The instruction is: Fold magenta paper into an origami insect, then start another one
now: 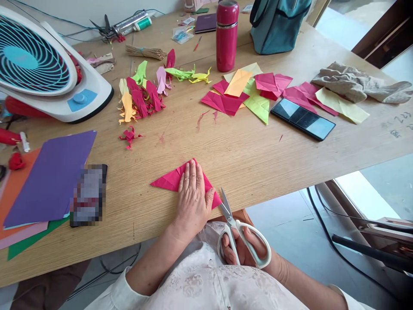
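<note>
A folded triangle of pinkish-red paper [169, 179] lies near the table's front edge. Flat on top of it rests my left hand [193, 200], its fingers straight and pointing away from me, covering the middle of the paper. My right hand [247, 245] grips white-handled scissors [229, 218], fingers through the loops. Their metal blades are parted, with the paper's right-hand corner at the opening between them. Whether the blades touch the paper I cannot tell.
Creased coloured sheets [230, 103], a black phone [303, 119] and a red flask [227, 36] stand beyond. Small folded paper figures [142, 97] cluster left of them. At the left are a fan [87, 97], coloured paper [51, 181] and a second phone [88, 196].
</note>
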A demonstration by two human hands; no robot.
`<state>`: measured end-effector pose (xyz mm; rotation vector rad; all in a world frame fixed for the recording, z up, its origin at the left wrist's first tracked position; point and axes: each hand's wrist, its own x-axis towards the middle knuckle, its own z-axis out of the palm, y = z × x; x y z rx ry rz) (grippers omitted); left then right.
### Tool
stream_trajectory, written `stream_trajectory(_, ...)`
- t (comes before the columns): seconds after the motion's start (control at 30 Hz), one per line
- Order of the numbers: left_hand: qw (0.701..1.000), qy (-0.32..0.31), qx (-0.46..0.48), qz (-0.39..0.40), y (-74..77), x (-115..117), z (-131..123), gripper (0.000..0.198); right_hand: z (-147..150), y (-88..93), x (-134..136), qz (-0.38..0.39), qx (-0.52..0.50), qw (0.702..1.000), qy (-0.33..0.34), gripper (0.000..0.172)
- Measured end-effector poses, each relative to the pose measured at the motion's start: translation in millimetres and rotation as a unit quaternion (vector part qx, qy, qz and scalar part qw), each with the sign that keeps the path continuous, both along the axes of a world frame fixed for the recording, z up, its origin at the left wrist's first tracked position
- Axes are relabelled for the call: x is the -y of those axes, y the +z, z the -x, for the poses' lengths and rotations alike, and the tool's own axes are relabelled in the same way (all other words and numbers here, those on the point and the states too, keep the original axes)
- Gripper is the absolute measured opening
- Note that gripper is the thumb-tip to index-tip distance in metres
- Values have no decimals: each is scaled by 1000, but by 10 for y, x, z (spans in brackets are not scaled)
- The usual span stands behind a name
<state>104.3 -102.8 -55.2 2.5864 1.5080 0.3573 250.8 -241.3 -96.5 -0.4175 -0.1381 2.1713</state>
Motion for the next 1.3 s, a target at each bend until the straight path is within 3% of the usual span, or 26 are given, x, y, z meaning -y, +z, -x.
stream_trajectory(0.67,999,-24,-24,12,47,-9,62,68,25,-34,100,18,-29,999,24,58)
stream_trajectory(0.83,999,-19,-39,19,68,10,51,67,77,-61,155,-14,21,1000,-1,59)
stream_trajectory(1.07,998,-26,-60,15,78,12,64,66,71,46,137,-15,56,998,-12,50)
stream_trajectory(1.3,998,-22,-55,11,80,27,67,65,75,46,167,33,47,998,-10,52)
